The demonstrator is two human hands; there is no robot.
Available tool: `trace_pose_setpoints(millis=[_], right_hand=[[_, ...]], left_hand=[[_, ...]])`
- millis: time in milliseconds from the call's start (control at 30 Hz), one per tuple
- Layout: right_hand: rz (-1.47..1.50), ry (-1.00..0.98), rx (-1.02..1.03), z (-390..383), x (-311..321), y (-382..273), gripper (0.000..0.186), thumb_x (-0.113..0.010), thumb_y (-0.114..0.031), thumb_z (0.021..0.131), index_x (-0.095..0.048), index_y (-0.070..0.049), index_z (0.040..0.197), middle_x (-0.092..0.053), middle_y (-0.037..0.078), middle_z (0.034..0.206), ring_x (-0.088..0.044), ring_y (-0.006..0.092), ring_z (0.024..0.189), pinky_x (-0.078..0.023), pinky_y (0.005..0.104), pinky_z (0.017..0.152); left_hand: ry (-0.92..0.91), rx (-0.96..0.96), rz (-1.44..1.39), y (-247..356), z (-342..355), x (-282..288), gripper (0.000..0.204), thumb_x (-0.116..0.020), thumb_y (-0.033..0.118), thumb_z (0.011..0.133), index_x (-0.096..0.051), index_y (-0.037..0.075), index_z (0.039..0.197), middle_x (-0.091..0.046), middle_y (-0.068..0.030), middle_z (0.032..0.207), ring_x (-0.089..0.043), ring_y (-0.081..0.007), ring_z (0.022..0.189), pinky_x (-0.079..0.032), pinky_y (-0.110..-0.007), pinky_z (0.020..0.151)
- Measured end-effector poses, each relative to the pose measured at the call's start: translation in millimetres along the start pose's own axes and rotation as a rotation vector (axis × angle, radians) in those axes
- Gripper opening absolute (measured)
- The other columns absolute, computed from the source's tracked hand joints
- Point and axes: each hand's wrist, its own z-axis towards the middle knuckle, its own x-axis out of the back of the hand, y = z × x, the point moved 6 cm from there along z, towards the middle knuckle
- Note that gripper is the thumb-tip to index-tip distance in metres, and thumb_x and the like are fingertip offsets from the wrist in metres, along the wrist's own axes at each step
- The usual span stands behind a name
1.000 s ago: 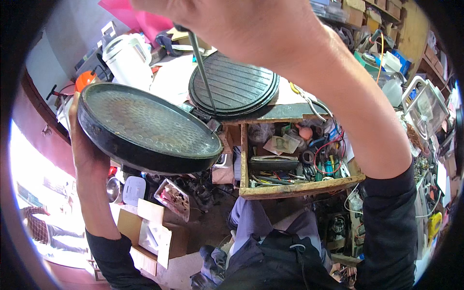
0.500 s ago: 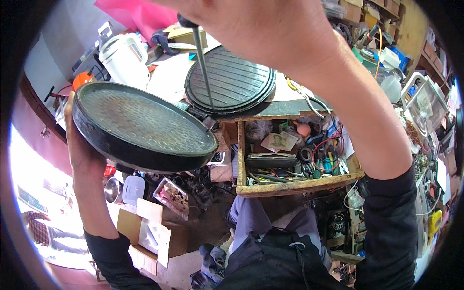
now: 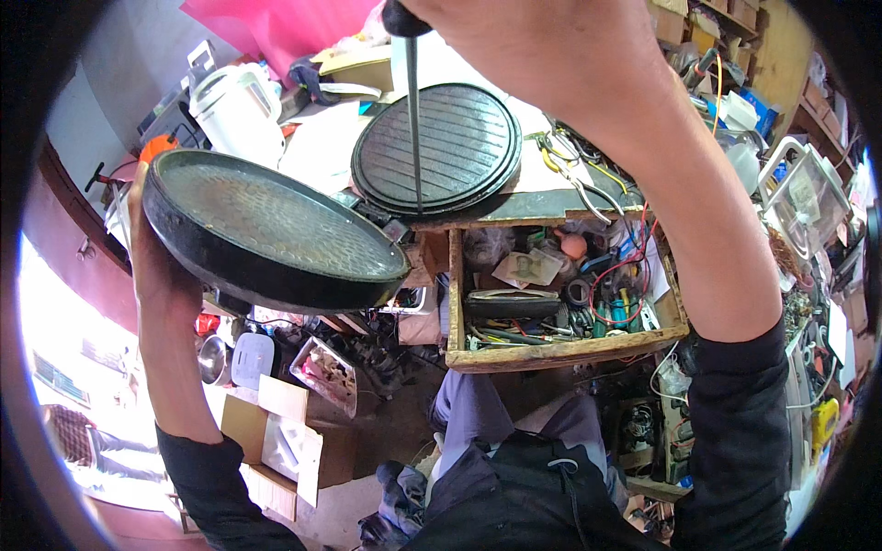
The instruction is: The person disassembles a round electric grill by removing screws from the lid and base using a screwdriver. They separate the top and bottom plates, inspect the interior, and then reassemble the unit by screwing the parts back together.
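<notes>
The left hand (image 3: 161, 266) is reaching up from the lower left on a bent, dark-sleeved arm, its grip wrapping the rim of a round pan (image 3: 271, 230). The right hand (image 3: 542, 46) is raised near the top edge, fist clenching a screwdriver (image 3: 412, 101) whose shaft is pointing down.

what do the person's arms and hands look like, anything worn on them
Both hands, the left hand and the right hand, are bare, with no gloves. Each arm wears a dark sleeve pushed up, leaving the forearms uncovered. No watch or rings are visible.
</notes>
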Motion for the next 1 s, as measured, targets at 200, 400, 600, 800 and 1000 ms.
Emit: trace_pose_setpoints(millis=[200,400,600,800,1000], right_hand=[[-0.002,0.019,-0.042,2,6,-1,0.032,-0.064,-0.015,0.100,-0.039,0.004,0.097,-0.057,0.018,0.071,-0.063,0.0300,0.062,-0.048,0.0407,0.056],[0.027,0.042,-0.113,5,7,0,0.032,-0.065,-0.016,0.100,-0.040,0.003,0.097,-0.057,0.018,0.070,-0.062,0.0306,0.060,-0.047,0.0411,0.055],[-0.038,0.081,0.048,0,6,4,0.031,-0.065,-0.016,0.100,-0.039,0.001,0.100,-0.050,0.016,0.066,-0.053,0.0327,0.052,-0.044,0.0438,0.052],[-0.114,0.107,0.041,-15,24,13,0.033,-0.067,-0.019,0.099,-0.040,-0.001,0.099,-0.050,0.013,0.069,-0.052,0.0222,0.057,-0.042,0.0400,0.053],[-0.172,0.070,0.015,-29,39,9,0.028,-0.068,-0.019,0.099,-0.044,-0.002,0.100,-0.052,0.004,0.072,-0.053,0.0114,0.060,-0.043,0.0304,0.052]], left_hand=[[-0.034,-0.014,0.001,1,6,-1,0.065,-0.065,0.058,0.097,-0.058,0.011,0.142,-0.069,-0.0066,0.127,-0.067,-0.0225,0.117,-0.056,-0.042,0.103],[-0.020,0.036,-0.025,-1,7,-2,0.063,-0.063,0.058,0.098,-0.059,0.012,0.140,-0.069,-0.0063,0.127,-0.067,-0.0218,0.116,-0.055,-0.042,0.103],[0.070,0.035,-0.075,2,-5,-11,0.065,-0.059,0.061,0.099,-0.058,0.011,0.140,-0.068,-0.0076,0.128,-0.065,-0.0237,0.119,-0.050,-0.043,0.107],[0.304,-0.047,-0.036,-18,-52,-28,0.078,-0.057,0.066,0.098,-0.048,0.009,0.150,-0.055,-0.0123,0.146,-0.050,-0.0300,0.136,-0.038,-0.047,0.115],[0.217,-0.231,-0.021,-27,-70,-55,0.090,-0.077,0.044,0.092,-0.030,0.007,0.160,-0.049,-0.0135,0.148,-0.050,-0.0278,0.134,-0.039,-0.042,0.114]])
